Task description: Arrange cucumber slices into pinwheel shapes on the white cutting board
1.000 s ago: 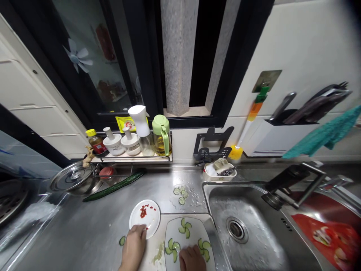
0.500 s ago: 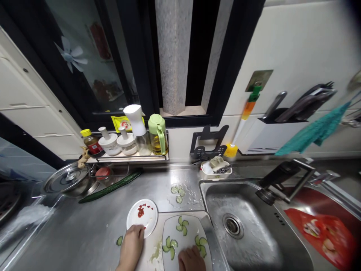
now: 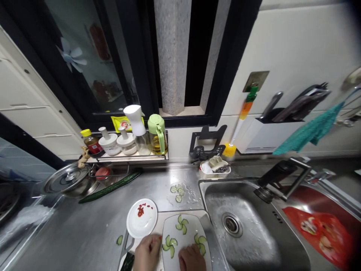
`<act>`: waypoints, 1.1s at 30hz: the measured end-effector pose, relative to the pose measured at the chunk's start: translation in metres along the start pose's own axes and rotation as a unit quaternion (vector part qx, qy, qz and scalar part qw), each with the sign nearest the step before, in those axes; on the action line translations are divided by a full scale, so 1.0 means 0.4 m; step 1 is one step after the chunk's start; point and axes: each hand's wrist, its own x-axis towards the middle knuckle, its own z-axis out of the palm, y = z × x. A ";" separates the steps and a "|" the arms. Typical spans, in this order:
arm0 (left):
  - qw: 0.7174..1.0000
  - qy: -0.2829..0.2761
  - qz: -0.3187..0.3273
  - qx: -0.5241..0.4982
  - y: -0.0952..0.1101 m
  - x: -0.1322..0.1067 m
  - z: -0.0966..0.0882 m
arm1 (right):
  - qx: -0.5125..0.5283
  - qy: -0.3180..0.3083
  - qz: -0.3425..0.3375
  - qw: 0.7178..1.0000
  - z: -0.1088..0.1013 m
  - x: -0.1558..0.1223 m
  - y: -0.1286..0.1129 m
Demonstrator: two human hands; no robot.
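My left hand (image 3: 147, 251) is closed in a pinch beside the left edge of the white square plate (image 3: 183, 214). A small red piece (image 3: 160, 237) shows at its fingertips. My right hand (image 3: 192, 259) rests over the front of that plate with fingers curled; anything under them is hidden. On the plate lie several pinwheels of cucumber slices, at the back a cucumber pinwheel (image 3: 182, 224), at the left another cucumber pinwheel (image 3: 169, 246). A round white plate (image 3: 134, 229) behind my left hand carries small red pieces (image 3: 141, 210). Left of that hand is a dark green cucumber piece (image 3: 128, 261).
Wet cucumber slices (image 3: 177, 192) lie on the steel counter behind the plates, with one slice (image 3: 119, 240) at left. A whole cucumber (image 3: 109, 188) sits below the seasoning rack (image 3: 132, 158). The sink (image 3: 239, 203) is right; a red bag (image 3: 318, 233) lies beyond it.
My left hand has moved from the round plate's front edge rightward and nearer, to the square plate's left edge, with a red piece at its fingertips. My right hand stays almost still.
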 end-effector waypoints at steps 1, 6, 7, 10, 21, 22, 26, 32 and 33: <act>1.000 -0.004 -0.009 -0.010 0.002 -0.009 0.019 | 0.012 -0.002 0.003 1.000 -0.007 0.003 -0.001; 0.996 0.020 -0.085 -0.011 0.016 -0.048 0.098 | 0.074 0.016 0.008 0.997 -0.039 0.022 -0.019; 0.995 0.020 -0.101 -0.007 0.019 -0.052 0.107 | 0.089 0.018 0.015 0.996 -0.043 0.027 -0.025; 0.992 0.015 -0.127 -0.012 0.026 -0.059 0.120 | 0.127 0.011 0.052 0.991 -0.047 0.042 -0.043; 0.990 0.004 -0.139 -0.027 0.029 -0.063 0.134 | 0.197 -0.040 0.135 0.970 -0.086 0.075 -0.091; 0.990 0.004 -0.138 -0.027 0.030 -0.063 0.134 | 0.197 -0.038 0.135 0.970 -0.088 0.076 -0.093; 0.991 0.003 -0.129 -0.026 0.027 -0.063 0.136 | 0.194 -0.039 0.135 0.971 -0.084 0.078 -0.095; 0.997 0.034 -0.066 -0.002 0.005 -0.066 0.132 | 0.155 -0.037 0.134 0.978 -0.077 0.079 -0.095; 0.998 0.048 -0.027 -0.008 0.000 -0.065 0.130 | 0.145 -0.037 0.132 0.980 -0.077 0.080 -0.096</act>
